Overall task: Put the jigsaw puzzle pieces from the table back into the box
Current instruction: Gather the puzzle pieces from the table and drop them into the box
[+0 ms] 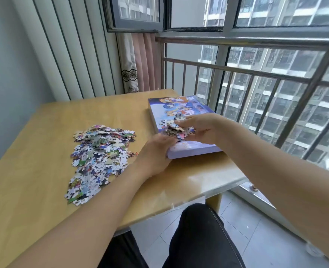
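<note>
Meanwhile, the right hand (198, 128) hovered above the purple box (181, 111), its fingers curled around a small clump of puzzle pieces (176, 129) held over the box's picture-printed top. The left hand (156, 151) lay at the box's near left corner, fingers loosely extended toward the clump and touching the box edge; whether it pinched any piece could not be told. Most of the jigsaw pieces (98, 157) sat in a long loose heap on the wooden table (34, 171), left of the box and apart from it. Behind the table stood a window railing (256, 74).
</note>
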